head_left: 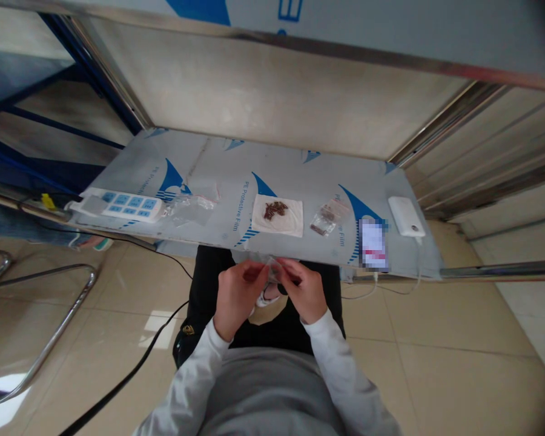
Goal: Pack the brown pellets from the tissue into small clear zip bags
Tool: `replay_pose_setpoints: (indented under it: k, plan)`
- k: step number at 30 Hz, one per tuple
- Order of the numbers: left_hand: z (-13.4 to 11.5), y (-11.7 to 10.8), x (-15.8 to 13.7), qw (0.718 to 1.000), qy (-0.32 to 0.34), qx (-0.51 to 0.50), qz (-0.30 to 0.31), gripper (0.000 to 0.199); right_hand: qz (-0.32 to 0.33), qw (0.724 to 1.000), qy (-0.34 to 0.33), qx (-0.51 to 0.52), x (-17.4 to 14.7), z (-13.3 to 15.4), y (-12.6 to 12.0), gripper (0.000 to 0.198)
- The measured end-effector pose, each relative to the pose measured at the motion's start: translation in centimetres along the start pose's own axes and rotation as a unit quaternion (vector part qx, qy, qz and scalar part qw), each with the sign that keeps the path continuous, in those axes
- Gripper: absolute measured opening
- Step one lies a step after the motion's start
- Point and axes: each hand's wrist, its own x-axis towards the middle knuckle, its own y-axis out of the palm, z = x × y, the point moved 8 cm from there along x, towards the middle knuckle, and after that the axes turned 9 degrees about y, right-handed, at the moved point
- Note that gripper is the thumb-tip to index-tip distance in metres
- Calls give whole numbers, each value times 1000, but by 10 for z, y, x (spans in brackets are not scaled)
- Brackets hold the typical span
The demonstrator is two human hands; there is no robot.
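Observation:
Between my two hands, just off the front edge of the shelf, is a small clear plastic bag [272, 264]. My left hand [240, 295] pinches one side of it, and my right hand [305, 289] pinches the other. Beyond them on the shelf lies a white cloth [288, 227] with a small heap of brown, short stick-like pieces [275, 210] on it. Right of the cloth are small clear zip bags [330, 215] with similar brown pieces inside. More clear plastic bags [193, 206], seemingly flat, lie to the left.
The film-covered metal shelf [227, 163] carries a white power strip [129, 206] at left. A phone [373, 245] and a white power bank [406, 216] with cables lie at right. An upper shelf [367, 36] overhangs the back. A black cable [131, 372] runs at lower left, near a metal chair frame [68, 327].

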Motion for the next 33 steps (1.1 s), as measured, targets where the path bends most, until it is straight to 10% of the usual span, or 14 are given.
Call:
replay_pose_setpoints:
  k: [9, 19, 26, 33]
  plan:
    - [-22, 0, -1, 973, 56, 225, -17, 18, -5, 948, -165, -273, -6, 30, 11, 30]
    - [-39, -8, 0, 956, 224, 180, 52, 14, 73, 972, -113, -194, 9, 34, 0, 30]
    - [-48, 12, 2, 894, 340, 251, 151, 97, 158, 966, -104, -176, 6, 45, 12, 26]
    - [-27, 23, 12, 913, 297, 233, 154, 64, 160, 952, -80, -250, 13, 39, 15, 9]
